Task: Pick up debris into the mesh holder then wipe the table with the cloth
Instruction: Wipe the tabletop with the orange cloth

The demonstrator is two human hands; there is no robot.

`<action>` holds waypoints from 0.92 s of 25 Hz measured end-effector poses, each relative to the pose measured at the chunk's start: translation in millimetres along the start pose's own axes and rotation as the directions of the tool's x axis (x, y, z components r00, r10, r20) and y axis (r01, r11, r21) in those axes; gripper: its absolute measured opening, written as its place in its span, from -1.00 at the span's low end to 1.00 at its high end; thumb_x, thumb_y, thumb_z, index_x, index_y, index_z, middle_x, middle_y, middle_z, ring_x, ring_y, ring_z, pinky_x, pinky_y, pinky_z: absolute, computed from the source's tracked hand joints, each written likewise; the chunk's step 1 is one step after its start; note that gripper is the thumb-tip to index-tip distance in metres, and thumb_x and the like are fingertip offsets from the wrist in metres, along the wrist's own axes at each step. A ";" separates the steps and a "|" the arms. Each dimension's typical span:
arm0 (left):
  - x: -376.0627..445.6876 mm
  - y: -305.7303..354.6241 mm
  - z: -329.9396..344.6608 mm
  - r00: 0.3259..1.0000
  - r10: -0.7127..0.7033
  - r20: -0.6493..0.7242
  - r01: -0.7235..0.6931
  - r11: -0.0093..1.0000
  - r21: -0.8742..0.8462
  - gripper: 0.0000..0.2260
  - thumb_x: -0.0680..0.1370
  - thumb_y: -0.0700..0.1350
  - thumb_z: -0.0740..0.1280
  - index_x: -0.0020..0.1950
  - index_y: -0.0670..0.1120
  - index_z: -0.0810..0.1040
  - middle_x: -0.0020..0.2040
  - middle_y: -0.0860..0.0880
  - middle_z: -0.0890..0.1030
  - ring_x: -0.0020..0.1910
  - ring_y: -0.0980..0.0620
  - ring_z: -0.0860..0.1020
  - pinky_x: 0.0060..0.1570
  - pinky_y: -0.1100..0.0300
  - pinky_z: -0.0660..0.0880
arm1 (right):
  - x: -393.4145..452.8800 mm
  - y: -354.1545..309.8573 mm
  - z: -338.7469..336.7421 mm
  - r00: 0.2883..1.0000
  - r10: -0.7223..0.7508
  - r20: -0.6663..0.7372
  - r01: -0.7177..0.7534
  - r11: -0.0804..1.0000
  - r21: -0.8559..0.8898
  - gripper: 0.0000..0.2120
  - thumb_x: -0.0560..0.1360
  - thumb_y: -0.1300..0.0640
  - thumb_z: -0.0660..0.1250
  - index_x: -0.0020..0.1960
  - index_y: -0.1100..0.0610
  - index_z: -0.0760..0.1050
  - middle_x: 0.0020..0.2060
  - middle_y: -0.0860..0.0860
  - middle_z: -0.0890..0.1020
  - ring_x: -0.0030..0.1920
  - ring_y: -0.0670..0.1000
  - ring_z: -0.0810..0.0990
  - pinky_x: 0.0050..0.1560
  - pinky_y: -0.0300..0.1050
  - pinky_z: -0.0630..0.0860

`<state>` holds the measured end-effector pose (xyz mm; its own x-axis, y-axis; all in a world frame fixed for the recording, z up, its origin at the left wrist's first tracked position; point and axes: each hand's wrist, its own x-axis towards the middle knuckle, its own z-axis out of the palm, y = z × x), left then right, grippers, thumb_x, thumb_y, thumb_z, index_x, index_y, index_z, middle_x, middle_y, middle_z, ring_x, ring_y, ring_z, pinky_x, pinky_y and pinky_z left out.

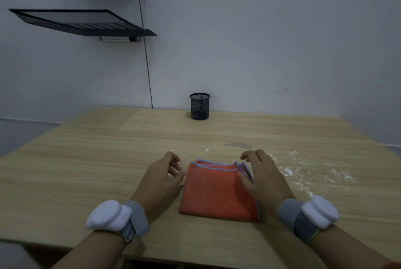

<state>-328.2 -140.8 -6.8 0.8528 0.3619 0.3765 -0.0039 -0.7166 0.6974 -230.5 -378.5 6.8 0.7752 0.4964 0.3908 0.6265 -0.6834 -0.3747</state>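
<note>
Now the cloth (219,190), orange with a blue hem and folded into a flat square, lies on the bench (86,160) near its front edge, between the two hands. The left hand (165,178) sits just beside the cloth's left edge, fingers loosely curled and gripping nothing. The right hand (263,178) rests at the cloth's right edge with its thumb on the folded layers, relaxed and not clamped on the fabric.

Beyond the cloth and to its right, white powder (303,173) is scattered over the wood, and a greyish wet-looking smear (238,145) lies just past the cloth. Far behind the cloth, against the wall, stands the mesh holder (199,106); something dark appears to lie in its bottom.

The wiping looks like the step in hand. To do it well, press the cloth flat under one palm, keep the folds together, and sweep the powder inward in overlapping passes rather than pushing it off the edge.
</note>
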 end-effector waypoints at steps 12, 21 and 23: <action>20.0 -41.3 8.6 0.943 -0.313 0.114 0.175 0.757 0.630 -0.44 0.65 0.12 -0.05 0.58 -0.11 -0.05 0.61 -0.03 -0.08 0.58 0.01 -0.12 0.53 -0.05 -0.11 | -11.3 -53.2 63.7 0.864 -0.196 0.463 0.289 0.948 -0.137 -0.44 0.58 -0.25 -0.11 0.54 -0.15 -0.09 0.56 -0.19 -0.02 0.56 -0.10 -0.12 0.51 0.14 -0.19; 24.3 -46.3 11.6 0.923 -0.343 0.172 0.141 0.719 0.680 -0.42 0.64 0.14 -0.10 0.58 -0.12 -0.07 0.61 -0.03 -0.06 0.58 0.01 -0.08 0.52 -0.10 -0.09 | 19.1 -21.9 59.0 0.896 0.012 0.445 0.101 0.968 -0.230 -0.36 0.52 -0.34 -0.13 0.54 -0.16 -0.13 0.55 -0.22 -0.06 0.55 -0.12 -0.14 0.52 0.14 -0.18; 25.5 -48.6 11.4 0.921 -0.343 0.183 0.133 0.720 0.681 -0.41 0.63 0.15 -0.10 0.58 -0.12 -0.08 0.61 -0.02 -0.06 0.58 0.01 -0.08 0.52 -0.11 -0.09 | 25.8 -1.6 53.9 0.904 0.139 0.404 -0.015 0.955 -0.295 -0.36 0.53 -0.33 -0.13 0.54 -0.15 -0.14 0.55 -0.21 -0.06 0.56 -0.10 -0.13 0.52 0.17 -0.15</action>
<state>-300.3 -103.5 -38.0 0.8825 0.4703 -0.0036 0.4663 -0.8740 0.1371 -207.2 -335.7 -27.8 0.8206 0.5702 -0.0379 0.5632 -0.8182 -0.1158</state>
